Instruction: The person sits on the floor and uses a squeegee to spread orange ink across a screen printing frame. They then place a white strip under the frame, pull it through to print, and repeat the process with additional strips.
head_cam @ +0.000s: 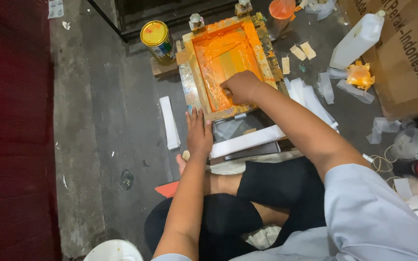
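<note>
Left hand [199,133] lies flat, palm down, fingers straight and together, pressing the near-left corner of the wooden printing frame with an orange-inked mesh screen [226,63]; it grips nothing. Right hand [240,87], just beyond and to the right of the left, is curled in a fist on the ink inside the frame. What it grasps is hidden under the fingers; cannot tell.

Frame: rectangular, pale wood rails smeared orange and yellow, mesh coated thick with wet bright orange ink, a paler yellow-green streak up the middle. It sits on the floor straight ahead of both hands, tilted slightly to the right. Two metal hinge clamps [196,21] at its far edge.

Just right of the left hand, under the frame's near edge, a long white strip of board [247,140]. Left of the left hand, a narrow folded white cloth piece [169,122] on the grey concrete floor [102,121].

Beyond the left hand, past the frame's far-left corner, a round tin with a yellow lid [156,38] on a small wooden block. Far right of the right hand: a white plastic bottle [359,38], an orange-stained crumpled rag [360,76], a brown cardboard box [402,53].
</note>
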